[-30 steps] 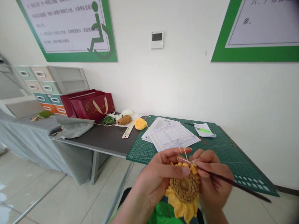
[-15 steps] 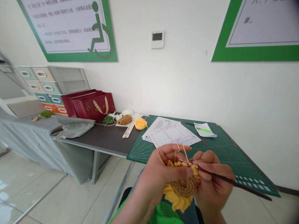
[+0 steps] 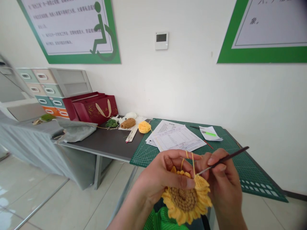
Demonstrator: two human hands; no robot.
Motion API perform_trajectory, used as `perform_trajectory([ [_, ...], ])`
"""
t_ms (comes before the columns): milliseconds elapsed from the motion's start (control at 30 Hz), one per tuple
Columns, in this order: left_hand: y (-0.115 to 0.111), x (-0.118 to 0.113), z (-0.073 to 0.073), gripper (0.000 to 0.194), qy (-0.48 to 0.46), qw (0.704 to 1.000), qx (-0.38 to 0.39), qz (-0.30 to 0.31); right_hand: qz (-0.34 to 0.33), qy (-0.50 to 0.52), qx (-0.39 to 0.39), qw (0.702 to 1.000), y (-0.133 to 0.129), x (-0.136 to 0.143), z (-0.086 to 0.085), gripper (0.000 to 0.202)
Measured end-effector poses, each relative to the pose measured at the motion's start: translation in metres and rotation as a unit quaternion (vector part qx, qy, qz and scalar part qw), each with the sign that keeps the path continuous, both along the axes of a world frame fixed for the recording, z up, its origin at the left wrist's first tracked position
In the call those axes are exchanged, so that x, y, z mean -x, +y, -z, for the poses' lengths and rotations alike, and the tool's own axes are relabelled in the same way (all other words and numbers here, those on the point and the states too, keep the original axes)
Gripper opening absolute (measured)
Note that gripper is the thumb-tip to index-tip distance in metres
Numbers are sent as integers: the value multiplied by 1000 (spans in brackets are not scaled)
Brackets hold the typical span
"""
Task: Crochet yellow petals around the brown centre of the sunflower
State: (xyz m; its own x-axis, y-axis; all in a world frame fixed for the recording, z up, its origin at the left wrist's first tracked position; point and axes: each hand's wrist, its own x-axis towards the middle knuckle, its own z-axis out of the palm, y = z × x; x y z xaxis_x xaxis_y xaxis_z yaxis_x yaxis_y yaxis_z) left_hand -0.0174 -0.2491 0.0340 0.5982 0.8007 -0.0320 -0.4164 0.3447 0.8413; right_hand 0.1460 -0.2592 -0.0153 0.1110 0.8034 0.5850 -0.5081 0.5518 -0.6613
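A crocheted sunflower [image 3: 184,198] with a brown centre and yellow petals hangs in front of me. My left hand [image 3: 165,172] pinches its upper edge between thumb and fingers, and yellow yarn [image 3: 193,163] loops over the raised index finger. In my right hand [image 3: 224,179] is a crochet hook [image 3: 230,156] with a dark handle and thin metal shaft. The handle tilts up to the right; the hook's tip meets the yellow stitches at the flower's top edge, where its very end is hard to see.
Beyond my hands lies a green cutting mat [image 3: 232,153] with printed sheets [image 3: 178,139] and a small paper stack [image 3: 211,133]. To the left are a yellow yarn ball [image 3: 144,127], brown yarn [image 3: 128,123], a dark red gift bag [image 3: 93,108] and stacked drawers [image 3: 55,84].
The hook's handle has swung from pointing down-right to up-right as my right hand turned. The sunflower has tilted, so its brown centre faces me more fully.
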Motion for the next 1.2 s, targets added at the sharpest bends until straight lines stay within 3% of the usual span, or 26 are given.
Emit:
perform_trajectory([
  [200,3,3,-1,43,16,999,-32,29,-63,8,76,995,-3,-2,-8,21],
  [333,3,5,-2,29,16,998,-51,31,-129,66,162,976,-3,6,-14,24],
  [633,4,6,-4,19,19,995,-80,54,-186,112,264,940,-3,13,-13,31],
  [800,4,4,1,22,46,994,-83,-49,-115,102,277,948,-4,17,-7,29],
  [967,1,4,3,49,71,989,-75,-107,43,-23,123,991,-3,14,0,23],
  [1100,-1,3,-1,62,74,988,-77,-115,117,-74,49,989,-3,5,4,7],
  [1200,-3,4,-2,63,75,987,-80,-117,174,-148,-24,973,-4,1,4,10],
])
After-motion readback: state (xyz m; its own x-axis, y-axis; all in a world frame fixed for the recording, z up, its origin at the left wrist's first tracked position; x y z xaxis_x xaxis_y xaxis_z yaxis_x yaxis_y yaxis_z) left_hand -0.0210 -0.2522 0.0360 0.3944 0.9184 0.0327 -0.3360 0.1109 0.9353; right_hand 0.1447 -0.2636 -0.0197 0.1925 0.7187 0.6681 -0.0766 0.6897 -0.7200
